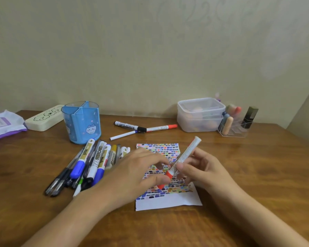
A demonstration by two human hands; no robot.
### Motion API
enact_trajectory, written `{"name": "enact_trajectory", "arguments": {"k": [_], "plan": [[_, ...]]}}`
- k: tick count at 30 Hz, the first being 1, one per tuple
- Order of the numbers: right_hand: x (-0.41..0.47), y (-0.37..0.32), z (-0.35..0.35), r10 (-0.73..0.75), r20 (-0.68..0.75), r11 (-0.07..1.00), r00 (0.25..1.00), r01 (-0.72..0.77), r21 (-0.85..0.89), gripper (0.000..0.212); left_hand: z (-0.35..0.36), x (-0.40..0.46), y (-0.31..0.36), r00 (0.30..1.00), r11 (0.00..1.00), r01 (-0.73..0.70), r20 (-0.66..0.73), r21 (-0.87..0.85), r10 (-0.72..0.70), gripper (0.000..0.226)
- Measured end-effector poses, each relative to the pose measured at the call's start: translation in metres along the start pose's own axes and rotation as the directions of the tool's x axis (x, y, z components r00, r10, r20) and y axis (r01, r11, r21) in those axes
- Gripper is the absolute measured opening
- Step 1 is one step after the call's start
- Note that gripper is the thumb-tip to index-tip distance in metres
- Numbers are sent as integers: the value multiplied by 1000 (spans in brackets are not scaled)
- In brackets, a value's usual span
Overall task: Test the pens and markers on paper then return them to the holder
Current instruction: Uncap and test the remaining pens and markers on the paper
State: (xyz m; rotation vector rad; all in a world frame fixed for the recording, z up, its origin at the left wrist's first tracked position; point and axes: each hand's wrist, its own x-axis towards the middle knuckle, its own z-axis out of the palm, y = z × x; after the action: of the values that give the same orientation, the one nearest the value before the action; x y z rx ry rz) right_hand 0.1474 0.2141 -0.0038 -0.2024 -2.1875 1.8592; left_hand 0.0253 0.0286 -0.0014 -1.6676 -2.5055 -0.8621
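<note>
Red marker (181,160) is gripped by the right hand (200,168) while the left hand (139,173) pinches its cap over the nearly filled paper (168,200). The holder (82,122) stands empty; the pile of pens (89,164) and 3 loose markers (143,129) await return.

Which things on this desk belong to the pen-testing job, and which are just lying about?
Job:
red-capped white marker gripped by both hands
white paper sheet covered in colour swatches
blue plastic pen holder
pile of pens and markers

Lying about:
cream pencil case
clear lidded plastic box
purple wipes packet

Both hands (139,172) (202,169) in pinching grip
</note>
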Motion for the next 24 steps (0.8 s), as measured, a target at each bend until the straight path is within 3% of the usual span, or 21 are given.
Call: {"name": "enact_trajectory", "arguments": {"k": [9, 16, 21, 24], "plan": [[-4, 8, 1, -51, -17, 999, 999, 51, -12, 21, 12, -3, 11, 999, 998, -52, -5, -35, 52, 18], [-9, 7, 12, -81, 16, 996, 997, 81, -42, 33, 11, -10, 25, 999, 991, -8, 45, -137, 14, 9], [-11, 7, 14, -90, 70, 989, 994, 97, -111, 40, 11, -9, 19, 992, 994, -109, 66, 26, 108, 20], [-12, 8, 15, -89, 83, 985, 993, 100, -143, 42, 14, -8, 14, 986, 981, -166, 43, 101, 162, 13]]}}
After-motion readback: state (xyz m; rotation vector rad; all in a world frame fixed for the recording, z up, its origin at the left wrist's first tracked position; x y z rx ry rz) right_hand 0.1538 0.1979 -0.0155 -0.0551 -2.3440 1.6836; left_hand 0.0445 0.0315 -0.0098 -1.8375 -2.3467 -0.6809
